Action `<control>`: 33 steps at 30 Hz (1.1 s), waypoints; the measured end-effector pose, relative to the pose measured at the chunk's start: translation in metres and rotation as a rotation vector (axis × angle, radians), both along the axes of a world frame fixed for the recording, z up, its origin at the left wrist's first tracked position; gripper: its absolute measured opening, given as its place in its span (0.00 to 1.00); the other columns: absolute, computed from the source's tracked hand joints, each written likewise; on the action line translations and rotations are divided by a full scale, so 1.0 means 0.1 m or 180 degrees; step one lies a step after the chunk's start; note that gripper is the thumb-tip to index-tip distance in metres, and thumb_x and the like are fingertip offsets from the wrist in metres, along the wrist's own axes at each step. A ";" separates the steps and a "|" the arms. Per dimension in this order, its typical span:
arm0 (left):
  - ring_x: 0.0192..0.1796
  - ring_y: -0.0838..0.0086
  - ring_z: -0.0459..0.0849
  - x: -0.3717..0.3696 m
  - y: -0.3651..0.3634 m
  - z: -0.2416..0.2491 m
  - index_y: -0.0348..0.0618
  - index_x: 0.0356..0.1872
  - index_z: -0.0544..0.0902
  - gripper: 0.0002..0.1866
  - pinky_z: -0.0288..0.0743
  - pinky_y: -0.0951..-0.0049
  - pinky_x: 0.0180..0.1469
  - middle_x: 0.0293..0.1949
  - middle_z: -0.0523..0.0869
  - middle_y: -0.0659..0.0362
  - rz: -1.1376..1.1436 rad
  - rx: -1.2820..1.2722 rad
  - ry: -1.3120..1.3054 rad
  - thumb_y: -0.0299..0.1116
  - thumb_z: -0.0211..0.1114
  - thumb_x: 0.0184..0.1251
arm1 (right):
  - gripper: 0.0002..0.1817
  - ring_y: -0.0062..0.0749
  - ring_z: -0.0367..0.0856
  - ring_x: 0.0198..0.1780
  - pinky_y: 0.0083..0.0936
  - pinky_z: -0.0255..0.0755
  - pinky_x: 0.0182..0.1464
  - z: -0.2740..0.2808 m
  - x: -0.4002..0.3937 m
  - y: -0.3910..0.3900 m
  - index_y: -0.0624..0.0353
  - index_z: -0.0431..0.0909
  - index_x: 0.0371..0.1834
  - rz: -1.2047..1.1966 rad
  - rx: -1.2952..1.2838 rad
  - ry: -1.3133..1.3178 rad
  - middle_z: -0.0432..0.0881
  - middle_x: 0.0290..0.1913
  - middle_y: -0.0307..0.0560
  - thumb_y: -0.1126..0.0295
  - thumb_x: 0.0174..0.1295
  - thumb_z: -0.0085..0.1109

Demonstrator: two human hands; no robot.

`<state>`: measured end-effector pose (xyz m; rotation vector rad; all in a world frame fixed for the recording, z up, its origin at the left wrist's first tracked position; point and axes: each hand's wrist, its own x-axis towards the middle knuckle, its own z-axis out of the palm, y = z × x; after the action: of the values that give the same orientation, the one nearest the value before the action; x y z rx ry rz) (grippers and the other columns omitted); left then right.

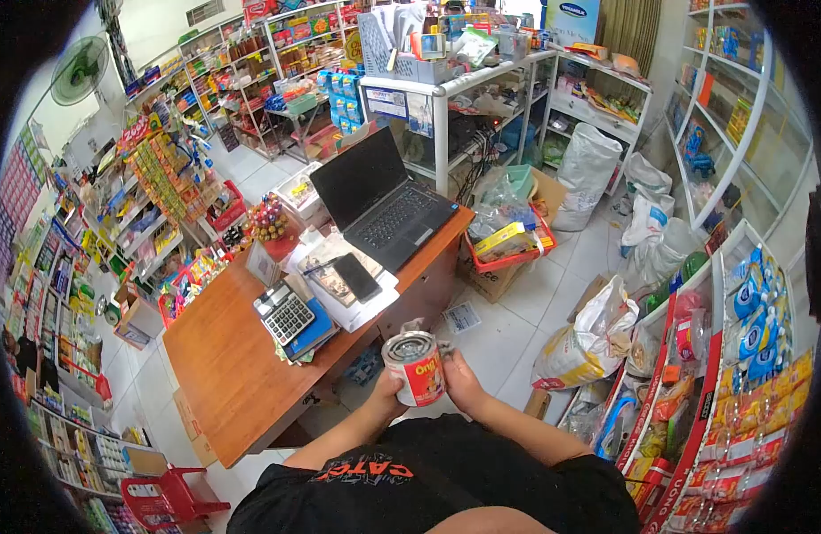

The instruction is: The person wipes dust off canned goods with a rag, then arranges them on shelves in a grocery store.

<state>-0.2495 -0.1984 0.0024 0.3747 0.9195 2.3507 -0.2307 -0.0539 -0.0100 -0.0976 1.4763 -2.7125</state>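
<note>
Between my two hands, in front of my chest, is a tin can point(418, 378) with a red and white label and a ringed silver top. My left hand point(386, 394) is closed against its left side. My right hand point(461, 381) grips it from the right, with fingers partly hidden behind the can. Some clear, crinkled material shows at the can's upper edge. Just beyond the can stands a wooden desk point(210, 369). On it are an open laptop point(388, 209), a phone point(355, 278) on papers, and a calculator point(286, 319) on a blue book.
Right of the desk, a red basket point(517, 258) of packets rests on a cardboard box. White sacks point(588, 173) stand on the tiled floor point(495, 343). Stocked shelves point(686, 392) line my right side. A red plastic chair point(170, 498) is at lower left, and a glass counter point(442, 133) lies ahead.
</note>
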 end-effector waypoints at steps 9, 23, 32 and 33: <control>0.54 0.65 0.75 -0.20 -0.01 -0.28 0.35 0.59 0.63 0.50 0.68 0.64 0.57 0.53 0.74 0.51 -0.0715 0.0006 0.0357 0.52 0.74 0.35 | 0.33 0.51 0.47 0.69 0.40 0.45 0.67 0.04 -0.13 0.30 0.52 0.61 0.60 -0.0544 0.1537 0.1027 0.46 0.68 0.55 0.69 0.49 0.64; 0.41 0.74 0.75 -0.30 0.41 0.04 0.34 0.33 0.76 0.08 0.68 0.74 0.48 0.37 0.77 0.57 0.0930 -0.2066 0.1594 0.23 0.52 0.53 | 0.39 0.31 0.67 0.58 0.29 0.60 0.60 0.44 0.36 0.71 0.61 0.64 0.59 -0.0476 0.1721 0.0931 0.69 0.56 0.47 0.65 0.42 0.71; 0.36 0.63 0.75 -0.04 1.02 0.44 0.36 0.24 0.77 0.03 0.67 0.71 0.42 0.29 0.77 0.53 -0.0190 -0.1567 0.3777 0.23 0.62 0.47 | 0.36 0.44 0.71 0.48 0.31 0.65 0.52 0.27 0.75 1.14 0.61 0.67 0.49 -0.2476 0.3247 0.0145 0.69 0.46 0.52 0.62 0.34 0.72; 0.37 0.63 0.76 -0.03 1.07 0.43 0.36 0.25 0.77 0.04 0.67 0.71 0.43 0.30 0.77 0.53 -0.0602 -0.1364 0.3843 0.24 0.63 0.47 | 0.36 0.44 0.71 0.49 0.31 0.65 0.52 0.29 0.83 1.24 0.61 0.68 0.50 -0.2689 0.3332 -0.0022 0.69 0.46 0.52 0.62 0.34 0.72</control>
<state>-0.2520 -0.0909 0.0453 1.6725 1.7355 1.5268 -0.1480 0.0703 0.0194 0.7019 3.2082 -1.8391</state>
